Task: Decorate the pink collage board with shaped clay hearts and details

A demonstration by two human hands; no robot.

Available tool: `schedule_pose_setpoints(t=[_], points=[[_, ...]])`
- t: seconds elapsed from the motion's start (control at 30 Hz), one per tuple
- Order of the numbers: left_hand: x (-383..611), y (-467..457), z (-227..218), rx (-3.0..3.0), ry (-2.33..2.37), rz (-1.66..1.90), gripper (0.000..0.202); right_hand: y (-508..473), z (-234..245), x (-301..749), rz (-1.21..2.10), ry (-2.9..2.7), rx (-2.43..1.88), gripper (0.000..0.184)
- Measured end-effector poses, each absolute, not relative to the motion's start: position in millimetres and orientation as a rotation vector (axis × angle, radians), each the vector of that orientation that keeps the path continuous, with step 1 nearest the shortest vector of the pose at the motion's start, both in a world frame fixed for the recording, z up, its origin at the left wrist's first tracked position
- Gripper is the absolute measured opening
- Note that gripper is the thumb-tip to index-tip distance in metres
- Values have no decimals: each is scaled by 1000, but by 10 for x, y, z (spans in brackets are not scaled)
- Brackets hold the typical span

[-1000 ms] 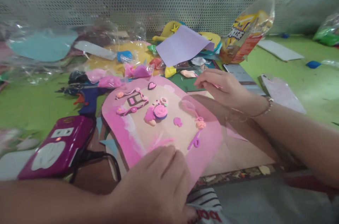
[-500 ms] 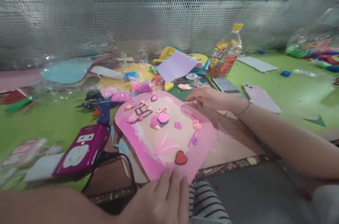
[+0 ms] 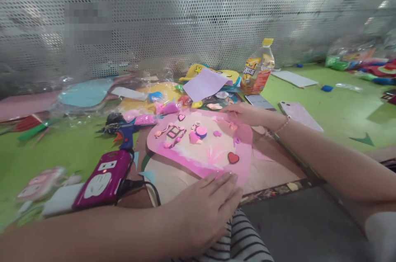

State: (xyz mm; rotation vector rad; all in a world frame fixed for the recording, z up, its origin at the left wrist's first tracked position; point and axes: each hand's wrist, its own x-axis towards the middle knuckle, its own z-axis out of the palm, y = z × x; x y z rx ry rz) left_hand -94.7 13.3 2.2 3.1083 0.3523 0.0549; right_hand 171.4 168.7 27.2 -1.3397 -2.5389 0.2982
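Note:
A pink craft board [image 3: 198,152] with a tan middle lies in front of me, carrying small clay shapes and a red heart [image 3: 233,157]. My left hand [image 3: 204,206] lies flat with fingers stretched out, its tips on the board's near edge. My right hand [image 3: 246,114], with a bracelet at the wrist, rests on the board's far right corner, fingers curled around the edge there. The board sits on a sheet of brown cardboard [image 3: 272,175].
A magenta power strip [image 3: 103,177] with a black cord and a blue glue gun [image 3: 125,132] lie to the left. Behind the board are clay bits, a lilac paper [image 3: 204,84], a bottle [image 3: 257,68] and two phones [image 3: 297,115]. A perforated metal wall [image 3: 185,14] closes the back.
My left hand slid back off the board and flattened at its near edge, uncovering the red heart. My right hand came down onto the far right corner. The view pulled back.

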Motion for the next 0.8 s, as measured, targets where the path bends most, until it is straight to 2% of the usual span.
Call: schedule_pose_setpoints(t=[0.3,0.5,0.63,0.8], points=[[-955,133,81,3180,504,126,60,1749,273,1797,256,-2519,-1298,40],[-988,160,57,3164,484,158,61,1808,248,1941,309,-2585,-1092,41],[-990,159,55,3158,452,142,60,1837,209,1944,274,-2551,-1031,34],[-962,180,65,3090,450,102,60,1791,257,1886,216,-2224,-930,36]])
